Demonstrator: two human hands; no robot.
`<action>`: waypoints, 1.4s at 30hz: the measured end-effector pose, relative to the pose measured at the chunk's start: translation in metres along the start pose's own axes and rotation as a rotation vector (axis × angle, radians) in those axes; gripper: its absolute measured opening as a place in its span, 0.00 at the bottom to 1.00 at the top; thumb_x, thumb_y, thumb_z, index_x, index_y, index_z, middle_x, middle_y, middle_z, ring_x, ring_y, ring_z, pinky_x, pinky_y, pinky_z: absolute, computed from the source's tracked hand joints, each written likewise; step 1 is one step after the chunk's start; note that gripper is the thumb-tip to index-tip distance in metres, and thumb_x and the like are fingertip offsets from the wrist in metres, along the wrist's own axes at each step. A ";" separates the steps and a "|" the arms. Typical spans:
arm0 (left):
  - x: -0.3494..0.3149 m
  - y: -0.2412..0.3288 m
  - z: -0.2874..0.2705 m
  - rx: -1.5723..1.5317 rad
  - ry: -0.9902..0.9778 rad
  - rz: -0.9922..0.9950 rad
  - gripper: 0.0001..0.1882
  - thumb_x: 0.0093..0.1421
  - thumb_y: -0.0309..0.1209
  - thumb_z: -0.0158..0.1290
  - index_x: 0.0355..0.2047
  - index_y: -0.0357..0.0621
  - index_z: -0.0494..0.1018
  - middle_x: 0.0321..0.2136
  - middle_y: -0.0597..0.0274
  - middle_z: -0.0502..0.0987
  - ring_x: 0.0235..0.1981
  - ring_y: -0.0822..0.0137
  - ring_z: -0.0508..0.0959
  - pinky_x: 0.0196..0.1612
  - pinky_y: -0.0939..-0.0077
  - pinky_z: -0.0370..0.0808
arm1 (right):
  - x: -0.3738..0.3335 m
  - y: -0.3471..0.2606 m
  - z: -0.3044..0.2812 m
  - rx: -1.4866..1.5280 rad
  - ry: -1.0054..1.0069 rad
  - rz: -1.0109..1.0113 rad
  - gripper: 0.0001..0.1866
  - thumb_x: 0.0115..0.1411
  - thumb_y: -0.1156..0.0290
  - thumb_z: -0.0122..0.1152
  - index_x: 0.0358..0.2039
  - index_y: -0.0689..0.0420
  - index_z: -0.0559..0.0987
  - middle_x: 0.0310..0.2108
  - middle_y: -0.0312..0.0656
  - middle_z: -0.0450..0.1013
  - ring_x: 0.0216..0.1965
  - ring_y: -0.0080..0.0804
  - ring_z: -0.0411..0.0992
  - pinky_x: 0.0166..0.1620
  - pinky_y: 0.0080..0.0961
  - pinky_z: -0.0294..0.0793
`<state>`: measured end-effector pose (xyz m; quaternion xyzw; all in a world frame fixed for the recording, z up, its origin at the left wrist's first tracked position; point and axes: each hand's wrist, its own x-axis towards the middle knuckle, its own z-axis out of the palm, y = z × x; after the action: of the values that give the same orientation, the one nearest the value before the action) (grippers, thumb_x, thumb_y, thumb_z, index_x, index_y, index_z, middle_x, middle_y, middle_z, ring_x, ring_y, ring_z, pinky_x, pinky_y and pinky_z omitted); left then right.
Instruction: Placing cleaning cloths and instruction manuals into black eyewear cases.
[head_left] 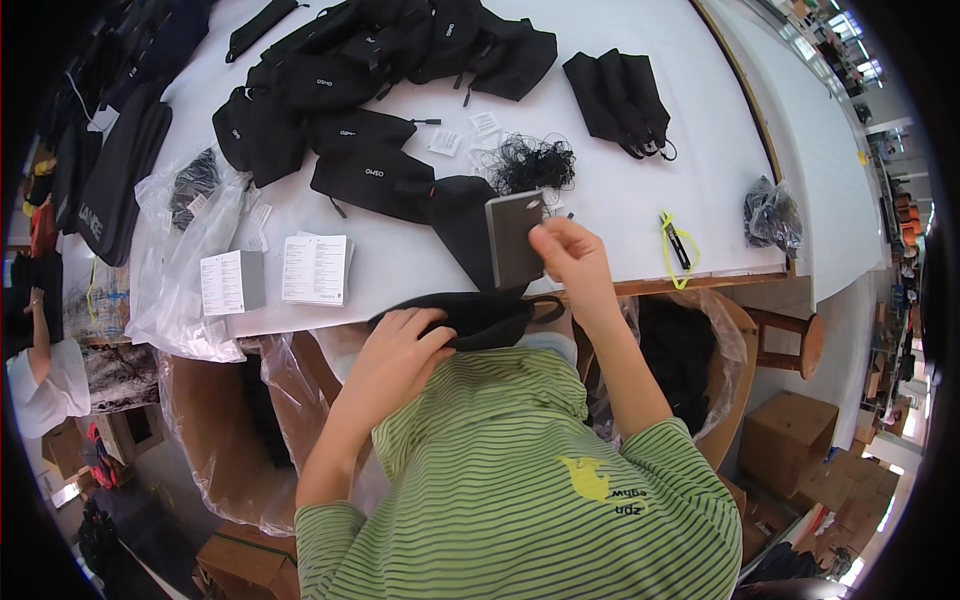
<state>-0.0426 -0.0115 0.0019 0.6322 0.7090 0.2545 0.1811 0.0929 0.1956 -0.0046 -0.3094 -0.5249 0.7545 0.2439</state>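
1. Far left, past the table's end: a co-worker's white sleeve [55,385].
2. Next, at the left of the white table [620,225]: long black padded cases [125,180], laid together.
3. Near the front edge: a crumpled clear plastic bag [155,295] with dark contents.
4. Just right of it: a left stack of printed white cards [229,284], then a right stack [316,270], close but apart.
5. Behind these, reaching toward the middle: a heap of black pouches [345,82].
6. Left hand [398,352] half curled, fingers over the left part of a black pouch [492,328] at the table's front edge; impossible to tell whether gripping or merely resting.
7. Beyond, on the table: small white slips [444,142] and a tangle of black cord [535,165].
8. Right hand [575,258] closed in a pinch on the right edge of a slim grey piece [513,243], held upright above that black pouch.
9. Farther right: three black pouches [617,100] side by side, then a dark cutter [680,245] with yellow cord.
10. Near the right corner: a plastic-wrapped dark bundle [772,213].
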 end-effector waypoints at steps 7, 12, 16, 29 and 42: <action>0.011 0.003 0.006 -0.015 0.042 -0.019 0.12 0.49 0.31 0.61 0.35 0.48 0.76 0.57 0.53 0.65 0.48 0.50 0.71 0.51 0.60 0.68 | -0.015 -0.008 0.012 -0.915 -0.415 -0.073 0.10 0.55 0.62 0.64 0.28 0.55 0.81 0.17 0.37 0.74 0.18 0.29 0.71 0.26 0.24 0.69; 0.015 0.006 0.008 0.007 0.060 0.140 0.11 0.48 0.30 0.61 0.34 0.47 0.76 0.54 0.56 0.69 0.47 0.56 0.72 0.53 0.63 0.67 | -0.015 0.004 0.006 -1.249 -0.640 -0.180 0.09 0.52 0.61 0.64 0.27 0.52 0.83 0.21 0.39 0.77 0.22 0.37 0.74 0.28 0.32 0.72; 0.012 0.006 0.014 -0.061 -0.136 0.225 0.09 0.54 0.31 0.57 0.33 0.43 0.74 0.35 0.65 0.76 0.40 0.65 0.74 0.48 0.66 0.68 | -0.026 0.022 0.003 -1.249 -0.825 -0.150 0.12 0.55 0.57 0.60 0.27 0.52 0.84 0.21 0.41 0.75 0.26 0.42 0.74 0.32 0.37 0.73; 0.166 -0.072 -0.023 -0.320 0.071 -0.020 0.09 0.62 0.26 0.47 0.41 0.42 0.73 0.33 0.57 0.79 0.37 0.61 0.79 0.40 0.72 0.73 | -0.049 0.020 -0.029 -1.017 -0.774 -0.031 0.17 0.51 0.59 0.66 0.34 0.59 0.81 0.33 0.40 0.74 0.35 0.40 0.74 0.38 0.32 0.72; 0.204 -0.105 -0.025 -0.040 0.401 -0.124 0.12 0.49 0.29 0.62 0.33 0.42 0.74 0.29 0.61 0.77 0.39 0.64 0.76 0.48 0.69 0.66 | -0.046 -0.074 -0.037 -1.271 -0.409 -0.532 0.07 0.50 0.70 0.64 0.32 0.52 0.83 0.40 0.35 0.76 0.26 0.34 0.76 0.30 0.28 0.74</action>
<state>-0.1689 0.1792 -0.0265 0.5204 0.7633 0.3776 0.0640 0.1548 0.2123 0.0654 -0.1058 -0.9554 0.2608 0.0891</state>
